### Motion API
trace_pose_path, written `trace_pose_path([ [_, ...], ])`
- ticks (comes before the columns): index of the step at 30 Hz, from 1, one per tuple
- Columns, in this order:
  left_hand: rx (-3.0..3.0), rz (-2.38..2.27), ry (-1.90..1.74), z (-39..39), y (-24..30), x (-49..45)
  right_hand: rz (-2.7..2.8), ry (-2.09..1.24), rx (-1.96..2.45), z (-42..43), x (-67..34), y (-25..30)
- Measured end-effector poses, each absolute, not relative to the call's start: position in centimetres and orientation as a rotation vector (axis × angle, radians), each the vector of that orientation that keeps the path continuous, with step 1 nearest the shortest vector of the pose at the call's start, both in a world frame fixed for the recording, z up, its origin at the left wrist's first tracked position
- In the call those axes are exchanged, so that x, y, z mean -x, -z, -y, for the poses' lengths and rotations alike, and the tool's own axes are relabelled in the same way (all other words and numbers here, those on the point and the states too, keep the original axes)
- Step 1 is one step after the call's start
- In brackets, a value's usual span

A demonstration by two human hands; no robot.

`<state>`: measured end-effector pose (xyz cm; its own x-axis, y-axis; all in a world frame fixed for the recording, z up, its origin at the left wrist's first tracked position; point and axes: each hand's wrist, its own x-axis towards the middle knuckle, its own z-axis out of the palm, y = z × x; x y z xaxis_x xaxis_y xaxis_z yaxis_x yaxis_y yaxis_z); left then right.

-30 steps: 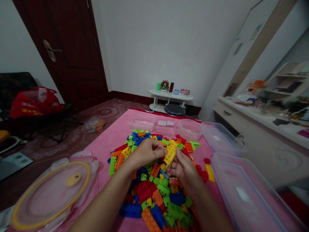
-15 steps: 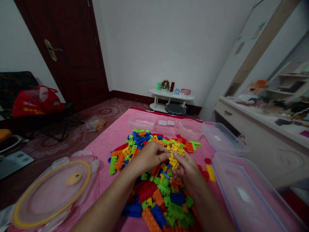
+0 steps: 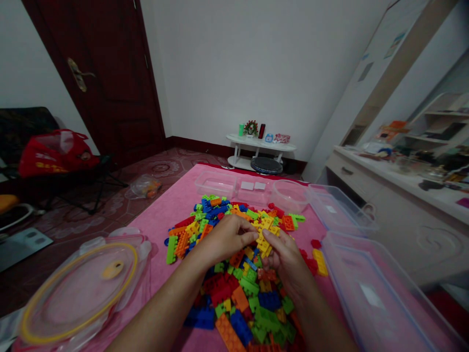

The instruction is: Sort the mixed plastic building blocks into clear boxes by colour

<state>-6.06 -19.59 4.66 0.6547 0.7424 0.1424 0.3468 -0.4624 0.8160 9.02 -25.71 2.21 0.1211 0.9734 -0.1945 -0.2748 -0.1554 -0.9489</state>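
Observation:
A big heap of coloured plastic bricks lies on a pink cloth. Over the heap's middle, my left hand and my right hand meet, both pinched on a small stack of yellow bricks. The left fingers press on its left side, the right thumb and fingers hold its right side. Both forearms reach in from the bottom edge.
Clear plastic tubs stand at the cloth's far edge and along the right side. A round lid with a yellow ring lies at the left. Beyond are a white low table, a dark door and a dresser.
The yellow bricks were held higher and tilted a second ago; both hands have brought them lower and closer together. Over the last half second almost nothing has moved.

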Motion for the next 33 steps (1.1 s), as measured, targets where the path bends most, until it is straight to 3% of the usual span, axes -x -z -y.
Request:
trace_pose_path([
  [33,-2.053,-0.858,-0.617,19.67,-4.71,6.07,0.804,-1.362,1.206,25.75,-9.02,-2.09],
])
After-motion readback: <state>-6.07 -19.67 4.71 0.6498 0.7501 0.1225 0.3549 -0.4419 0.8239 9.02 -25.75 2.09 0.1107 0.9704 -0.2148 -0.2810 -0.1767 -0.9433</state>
